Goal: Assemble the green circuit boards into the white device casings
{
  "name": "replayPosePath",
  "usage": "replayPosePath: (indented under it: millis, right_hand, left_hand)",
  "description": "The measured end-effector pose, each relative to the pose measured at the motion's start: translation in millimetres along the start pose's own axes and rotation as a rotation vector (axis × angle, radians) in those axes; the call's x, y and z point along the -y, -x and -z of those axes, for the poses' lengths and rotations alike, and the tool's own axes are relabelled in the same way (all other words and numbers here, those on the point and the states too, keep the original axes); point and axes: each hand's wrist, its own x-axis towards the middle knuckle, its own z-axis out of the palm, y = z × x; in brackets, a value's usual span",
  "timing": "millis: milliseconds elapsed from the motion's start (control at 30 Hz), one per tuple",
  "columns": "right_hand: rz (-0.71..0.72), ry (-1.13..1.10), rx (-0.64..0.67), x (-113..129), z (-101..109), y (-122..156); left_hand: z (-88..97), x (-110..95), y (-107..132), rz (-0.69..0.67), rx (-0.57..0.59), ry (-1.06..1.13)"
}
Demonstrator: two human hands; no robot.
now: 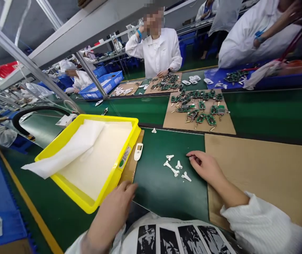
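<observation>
My left hand (117,201) is over the front corner of a yellow tray (137,125), its fingers loosely bent and slightly blurred; nothing shows in it. My right hand (205,165) hovers low over the green work surface, index finger stretched and the others partly curled, with nothing visible in its grasp. Just left of it lie several small white plastic pieces (178,164), shaped like little forked stems. A white plastic shell (138,151) with a window cutout sits beside the tray. White sheets (74,148) lie in the tray, one folded over its edge.
Beyond, a cardboard sheet (168,121) carries several green circuit boards (201,106). Another cardboard sheet (262,169) lies to my right. One white piece (154,130) sits near the belt edge. Across the line, a person in a white coat (160,53) sits near a blue crate (103,86).
</observation>
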Motion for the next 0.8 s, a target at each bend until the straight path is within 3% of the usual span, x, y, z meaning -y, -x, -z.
replayPosePath:
  millis: [67, 133, 267, 333, 400, 467, 533, 633, 800]
  right_hand:
    - [0.008, -0.027, 0.005, 1.2, -0.8, -1.3]
    - [0.013, -0.046, 0.0, 5.5, -0.9, -2.7]
    - [0.007, -0.049, -0.007, 23.5, 19.6, 6.9]
    - [0.024, -0.02, 0.025, 33.3, 41.6, 18.5]
    - [0.064, 0.074, 0.098, 37.6, 65.8, 25.1]
    - [0.062, 0.175, 0.111, 32.3, 86.7, 17.0]
    - [0.0, 0.333, 0.025, 17.2, 100.6, -9.9]
    - [-0.098, 0.432, -0.092, -12.9, 107.2, -74.3]
    - [-0.186, 0.513, -0.123, -35.8, 88.1, -176.6]
  left_hand:
    - [-9.2, -10.8, -54.9, -0.056, -0.044, 0.008]
    - [-21.4, -29.1, -99.7, -0.215, -0.091, 0.036]
    - [-51.8, -61.9, -147.8, -0.626, -0.056, 0.034]
    - [-63.8, -69.2, -159.8, -0.622, -0.066, 0.044]
    - [-70.4, -73.1, -169.5, -0.52, -0.11, 0.074]
    - [-72.9, -76.8, -177.1, -0.446, -0.163, 0.119]
    - [-73.8, -80.7, -181.6, -0.45, -0.208, 0.157]
    - [-75.7, -83.7, -182.3, -0.495, -0.263, 0.179]
    - [-76.3, -82.5, -185.4, -0.429, -0.299, 0.192]
